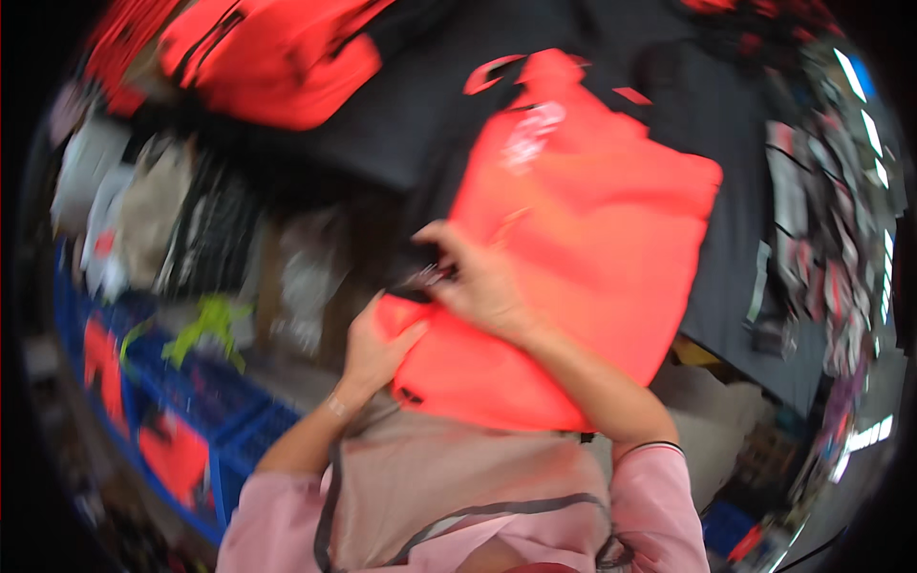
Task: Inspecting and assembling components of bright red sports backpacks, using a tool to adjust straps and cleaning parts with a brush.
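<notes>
A bright orange-red padded fabric piece with black edging, perhaps a vest or a bag, lies across the dark table in front of me and hangs over its near edge. My left hand grips its left edge near the lower corner, thumb on top of the cloth. Just above it, my right hand rests over the fabric with fingers curled at the black edge. A small dark, shiny thing shows at those fingertips, too blurred to name. Pale lettering on the fabric is smeared.
Another orange-red piece lies at the far left of the dark table. Blue crates with orange and lime-green pieces stand at lower left, below stacked cloth. Several grey-and-red strips lie on the right.
</notes>
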Available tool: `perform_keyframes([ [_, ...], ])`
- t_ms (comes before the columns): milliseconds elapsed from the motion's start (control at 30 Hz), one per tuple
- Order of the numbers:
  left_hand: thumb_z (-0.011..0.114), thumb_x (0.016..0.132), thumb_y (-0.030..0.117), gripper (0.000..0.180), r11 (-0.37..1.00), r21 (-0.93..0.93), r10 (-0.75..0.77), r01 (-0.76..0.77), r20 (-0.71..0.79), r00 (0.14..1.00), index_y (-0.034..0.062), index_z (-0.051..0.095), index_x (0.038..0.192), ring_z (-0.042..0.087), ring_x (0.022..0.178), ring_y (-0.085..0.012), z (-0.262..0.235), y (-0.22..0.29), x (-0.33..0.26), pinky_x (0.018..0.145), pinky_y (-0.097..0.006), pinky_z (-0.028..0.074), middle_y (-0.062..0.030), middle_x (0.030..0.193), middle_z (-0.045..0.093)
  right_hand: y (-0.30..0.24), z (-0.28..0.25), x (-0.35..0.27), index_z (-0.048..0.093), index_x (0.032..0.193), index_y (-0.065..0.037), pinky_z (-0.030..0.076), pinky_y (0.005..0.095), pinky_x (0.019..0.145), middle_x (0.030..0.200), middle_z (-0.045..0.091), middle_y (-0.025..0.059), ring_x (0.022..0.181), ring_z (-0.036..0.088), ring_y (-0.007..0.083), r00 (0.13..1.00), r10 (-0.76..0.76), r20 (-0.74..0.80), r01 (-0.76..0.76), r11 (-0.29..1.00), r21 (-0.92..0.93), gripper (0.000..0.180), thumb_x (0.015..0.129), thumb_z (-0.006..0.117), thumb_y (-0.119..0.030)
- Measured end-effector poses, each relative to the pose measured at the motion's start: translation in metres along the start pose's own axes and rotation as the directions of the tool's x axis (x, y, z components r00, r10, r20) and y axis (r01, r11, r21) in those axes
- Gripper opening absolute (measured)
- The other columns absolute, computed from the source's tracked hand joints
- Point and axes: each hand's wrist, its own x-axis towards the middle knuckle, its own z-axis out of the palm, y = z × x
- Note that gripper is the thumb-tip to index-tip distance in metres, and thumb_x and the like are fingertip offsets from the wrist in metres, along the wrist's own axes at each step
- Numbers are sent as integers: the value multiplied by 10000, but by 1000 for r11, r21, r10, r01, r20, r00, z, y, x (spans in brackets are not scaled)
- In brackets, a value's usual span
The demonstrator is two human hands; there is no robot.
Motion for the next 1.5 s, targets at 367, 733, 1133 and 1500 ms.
perform_keyframes([
  [367, 831, 705, 180, 828, 810, 563, 263, -167, -92, 960, -19, 431, 1402, 426, 1335, -374, -42, 60, 27, 1088, -445, 359, -259, 1457, 419, 10, -229, -9, 627, 982, -4, 433, 255, 683, 805, 576, 23, 729, 490, 88, 813, 148, -563, -177, 984, 3, 224, 1010, 486, -176],
  [733, 731, 843, 230, 523, 427, 233, 757, -873, 436, 487, 26, 571, 1298, 502, 1269, -304, 169, 188, 215, 1066, -411, 406, -157, 1369, 540, 108, -362, 119, 711, 964, -15, 540, 381, 769, 876, 719, 180, 841, 708, 315, 678, 304, -670, -559, 804, -202, 331, 845, 654, -319],
  [1133, 677, 878, 311, 500, 227, 285, 752, -931, 556, 354, -52, 600, 1213, 565, 1068, -312, 220, 139, 189, 1014, -402, 435, -158, 1238, 603, 168, -336, 149, 696, 851, 22, 506, 299, 643, 770, 679, 79, 682, 618, 138, 678, 471, -565, -187, 853, 488, 249, 790, 795, -198],
  [1500, 474, 974, 580, 648, 786, -600, 305, -148, 168, 937, 32, 552, 1310, 595, 1062, -192, 169, 217, 259, 913, -311, 481, -121, 1199, 608, 34, -256, 48, 582, 761, -13, 315, 266, 513, 608, 434, -47, 572, 375, 53, 807, -23, -590, -1, 999, -41, 223, 899, 672, -164],
])
